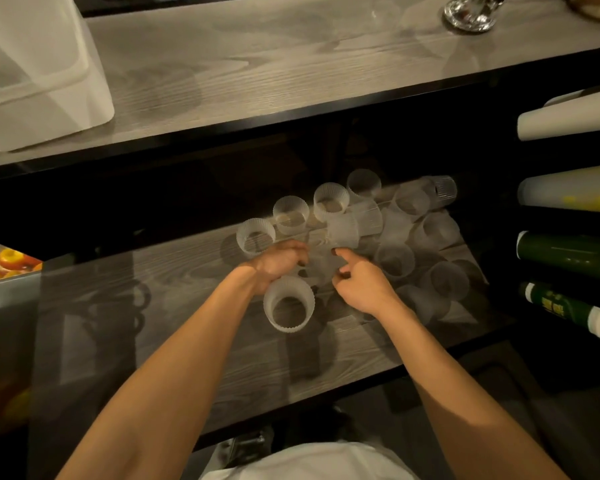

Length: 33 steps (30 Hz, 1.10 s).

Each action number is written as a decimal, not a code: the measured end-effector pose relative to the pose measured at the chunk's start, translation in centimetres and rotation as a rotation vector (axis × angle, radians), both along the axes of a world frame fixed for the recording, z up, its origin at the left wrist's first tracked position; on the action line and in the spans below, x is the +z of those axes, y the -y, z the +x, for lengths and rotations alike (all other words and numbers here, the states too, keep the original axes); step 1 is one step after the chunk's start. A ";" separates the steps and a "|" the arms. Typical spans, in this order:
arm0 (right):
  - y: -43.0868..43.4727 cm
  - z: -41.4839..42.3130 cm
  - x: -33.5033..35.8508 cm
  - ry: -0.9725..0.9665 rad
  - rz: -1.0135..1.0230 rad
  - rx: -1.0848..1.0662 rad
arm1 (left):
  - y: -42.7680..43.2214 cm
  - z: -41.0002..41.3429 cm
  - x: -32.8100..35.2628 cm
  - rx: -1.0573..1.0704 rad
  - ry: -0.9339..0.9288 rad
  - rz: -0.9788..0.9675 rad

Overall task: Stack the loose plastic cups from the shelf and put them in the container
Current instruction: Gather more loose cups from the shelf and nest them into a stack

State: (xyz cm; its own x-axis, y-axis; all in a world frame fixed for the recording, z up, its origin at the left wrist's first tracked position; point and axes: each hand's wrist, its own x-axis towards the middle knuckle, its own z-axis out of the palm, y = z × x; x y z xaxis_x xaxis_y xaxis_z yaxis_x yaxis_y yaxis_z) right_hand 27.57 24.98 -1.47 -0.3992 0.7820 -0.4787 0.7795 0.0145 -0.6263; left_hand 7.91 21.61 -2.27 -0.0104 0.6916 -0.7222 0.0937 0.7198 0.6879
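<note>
Several frosted, ribbed plastic cups [329,201] lie loose on the lower wooden shelf [160,299], some upright and some on their sides. My left hand [278,261] is closed around the base of one cup [289,306], whose open mouth faces me. To its right, my right hand [362,284] hovers with its fingers apart. Its index finger points at a tipped cup [342,232] and it holds nothing. The white translucent container [32,81] stands on the upper counter at the far left.
The upper counter's dark edge [291,126] overhangs the back of the shelf. Rolls and green bottles [568,252] lie in a rack on the right. A glass object [471,12] stands at the counter's back right. At the far left sits a colourful box [11,265].
</note>
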 end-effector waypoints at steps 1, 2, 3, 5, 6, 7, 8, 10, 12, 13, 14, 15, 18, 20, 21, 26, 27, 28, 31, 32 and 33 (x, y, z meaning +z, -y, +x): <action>-0.1 -0.1 0.5 -0.038 0.004 -0.022 | 0.2 -0.1 0.3 -0.009 -0.009 0.017; -0.3 -0.1 1.0 -0.072 0.016 -0.044 | 0.3 -0.4 0.8 -0.012 -0.015 0.044; -0.4 -0.2 1.6 -0.105 0.033 -0.067 | 0.4 -0.6 1.6 0.000 -0.011 0.080; -0.4 -0.3 2.8 -0.202 0.055 -0.117 | 0.6 -1.3 3.2 0.068 0.021 0.166; -0.4 -0.5 3.4 -0.265 0.049 -0.140 | 0.8 -1.7 4.3 0.088 0.039 0.215; -0.4 -0.6 4.1 -0.321 0.039 -0.158 | 1.1 -2.2 5.2 0.096 0.042 0.259; -0.4 -0.8 4.8 -0.363 0.034 -0.164 | 1.4 -2.7 6.1 0.096 0.049 0.294; -0.4 -1.1 6.0 -0.409 0.029 -0.141 | 2.3 -3.6 7.4 0.090 0.073 0.329; -0.2 -1.2 7.0 -0.416 -0.013 -0.084 | 3.3 -4.4 8.2 0.071 0.083 0.334; 0.0 -1.1 7.4 -0.408 -0.040 -0.044 | 3.9 -4.7 8.3 0.056 0.085 0.331; 0.3 -1.1 7.7 -0.392 -0.064 0.001 | 4.5 -4.9 8.3 0.040 0.088 0.325; 0.7 -1.0 7.9 -0.371 -0.083 0.045 | 5.1 -5.1 8.2 0.024 0.099 0.318; 1.7 -0.7 8.1 -0.315 -0.123 0.148 | 6.7 -5.5 7.6 -0.006 0.136 0.284; 2.3 -0.6 7.8 -0.277 -0.140 0.198 | 7.6 -5.4 7.2 -0.003 0.154 0.271; 2.6 -0.6 7.6 -0.261 -0.137 0.214 | 7.9 -5.3 6.9 0.008 0.154 0.265; 3.2 -0.6 6.3 -0.175 -0.005 0.220 | 8.7 -4.3 5.7 0.075 0.115 0.249; 3.2 -0.5 6.1 -0.174 0.021 0.214 | 8.6 -4.1 5.7 0.081 0.100 0.261; 3.2 -0.5 6.0 -0.177 0.048 0.210 | 8.5 -4.0 5.7 0.088 0.083 0.278; 3.3 -0.5 6.0 -0.195 0.129 0.197 | 8.0 -3.7 6.0 0.110 0.044 0.327; 3.3 -0.5 5.9 -0.202 0.149 0.191 | 7.8 -3.6 6.1 0.112 0.043 0.332; 3.4 -0.6 5.9 -0.204 0.176 0.191 | 7.7 -3.6 6.1 0.113 0.048 0.332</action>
